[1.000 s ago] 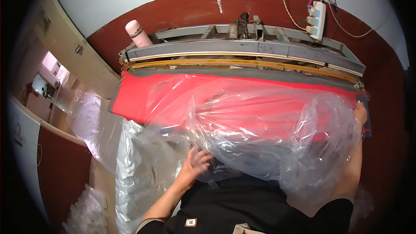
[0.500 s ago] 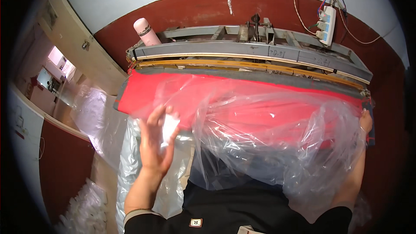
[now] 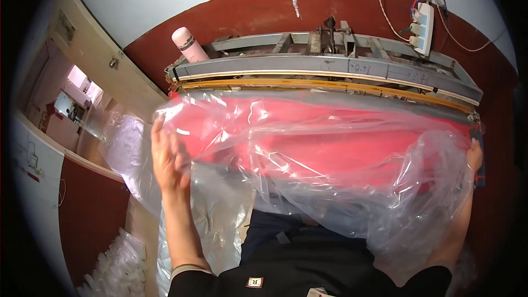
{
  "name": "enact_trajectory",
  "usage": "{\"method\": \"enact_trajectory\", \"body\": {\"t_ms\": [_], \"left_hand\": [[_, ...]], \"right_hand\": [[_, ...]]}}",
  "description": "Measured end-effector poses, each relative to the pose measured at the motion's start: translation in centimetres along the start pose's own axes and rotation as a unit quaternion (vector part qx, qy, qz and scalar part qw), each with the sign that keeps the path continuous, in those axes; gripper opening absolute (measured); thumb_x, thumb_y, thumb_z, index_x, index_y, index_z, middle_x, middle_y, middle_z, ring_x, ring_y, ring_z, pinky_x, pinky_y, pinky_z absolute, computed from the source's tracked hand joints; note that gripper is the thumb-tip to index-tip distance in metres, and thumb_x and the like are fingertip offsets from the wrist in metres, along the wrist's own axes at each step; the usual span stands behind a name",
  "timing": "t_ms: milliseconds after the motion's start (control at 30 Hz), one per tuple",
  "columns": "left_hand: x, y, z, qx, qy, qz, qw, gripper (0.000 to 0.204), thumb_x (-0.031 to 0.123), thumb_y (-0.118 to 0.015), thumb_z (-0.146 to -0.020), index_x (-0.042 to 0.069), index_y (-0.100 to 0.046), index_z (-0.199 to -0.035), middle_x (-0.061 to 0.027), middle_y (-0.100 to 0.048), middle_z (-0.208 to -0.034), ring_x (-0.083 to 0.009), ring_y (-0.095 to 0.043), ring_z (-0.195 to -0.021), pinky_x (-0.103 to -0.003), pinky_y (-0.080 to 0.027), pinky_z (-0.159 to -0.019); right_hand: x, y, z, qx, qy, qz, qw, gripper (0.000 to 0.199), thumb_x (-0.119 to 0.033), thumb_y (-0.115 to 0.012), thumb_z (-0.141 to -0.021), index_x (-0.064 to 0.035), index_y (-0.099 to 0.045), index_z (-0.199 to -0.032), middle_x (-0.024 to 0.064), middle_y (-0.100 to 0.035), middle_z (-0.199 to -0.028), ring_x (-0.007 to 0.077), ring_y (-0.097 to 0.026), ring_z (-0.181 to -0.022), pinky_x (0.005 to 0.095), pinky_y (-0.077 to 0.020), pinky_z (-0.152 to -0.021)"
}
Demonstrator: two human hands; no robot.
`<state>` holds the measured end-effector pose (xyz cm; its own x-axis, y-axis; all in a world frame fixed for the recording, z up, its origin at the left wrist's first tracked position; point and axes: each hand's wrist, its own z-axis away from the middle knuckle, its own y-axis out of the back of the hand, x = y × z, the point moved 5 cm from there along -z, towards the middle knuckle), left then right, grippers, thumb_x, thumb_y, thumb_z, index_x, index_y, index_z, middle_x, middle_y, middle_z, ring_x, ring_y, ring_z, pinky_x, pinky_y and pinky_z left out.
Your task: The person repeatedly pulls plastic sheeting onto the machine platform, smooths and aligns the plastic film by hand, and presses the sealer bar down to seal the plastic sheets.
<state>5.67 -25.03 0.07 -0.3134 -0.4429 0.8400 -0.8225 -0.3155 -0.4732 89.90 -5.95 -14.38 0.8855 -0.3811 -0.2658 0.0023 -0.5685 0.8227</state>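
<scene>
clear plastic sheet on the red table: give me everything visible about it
The clear plastic sheet is thin, glossy film, heavily creased, with bright glare streaks. It lies billowed across the red table top, which shows through it, and runs from the left edge to the right end. Its far edge sits near the grey and yellow bar of the machine behind. The left hand holds its left end, fingers spread; the right hand grips its right end. The near part droops toward the person's dark clothing.

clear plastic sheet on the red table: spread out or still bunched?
Spread but rumpled. The clear plastic sheet drapes across most of the red surface, held by the left hand and right hand at opposite ends, creased throughout.
</scene>
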Motion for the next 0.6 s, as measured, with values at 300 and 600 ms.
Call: {"method": "enact_trajectory", "body": {"t_ms": [300, 600], "left_hand": [[-8.7, 8.2, -6.4, 0.097, 0.015, -0.681, 0.725, 0.036, 0.008, -0.063, -0.074, 0.001, -0.048, -0.106, -0.0122, -0.06, -0.077, -0.0215, -0.058, -0.067, -0.031, -0.046, -0.06], [-11.5, -1.3, -6.2, -0.281, -0.184, -0.67, 0.662, 0.057, 0.029, -0.056, -0.081, 0.0, -0.037, -0.126, -0.0164, -0.033, -0.135, -0.0331, -0.025, -0.127, -0.042, -0.024, -0.102]], "right_hand": [[0.0, -0.1, 0.0, -0.007, 0.001, 0.017, 1.0, 0.034, -0.038, -0.036, -0.091, -0.0076, -0.052, -0.089, 0.0237, -0.056, -0.083, 0.0452, -0.049, -0.081, 0.0509, -0.0378, -0.061], [1.0, -0.6, -0.4, -0.002, 0.013, -0.036, 0.999, 0.033, -0.037, -0.037, -0.091, -0.0074, -0.052, -0.091, 0.0238, -0.056, -0.083, 0.045, -0.05, -0.08, 0.049, -0.0389, -0.06]]}}
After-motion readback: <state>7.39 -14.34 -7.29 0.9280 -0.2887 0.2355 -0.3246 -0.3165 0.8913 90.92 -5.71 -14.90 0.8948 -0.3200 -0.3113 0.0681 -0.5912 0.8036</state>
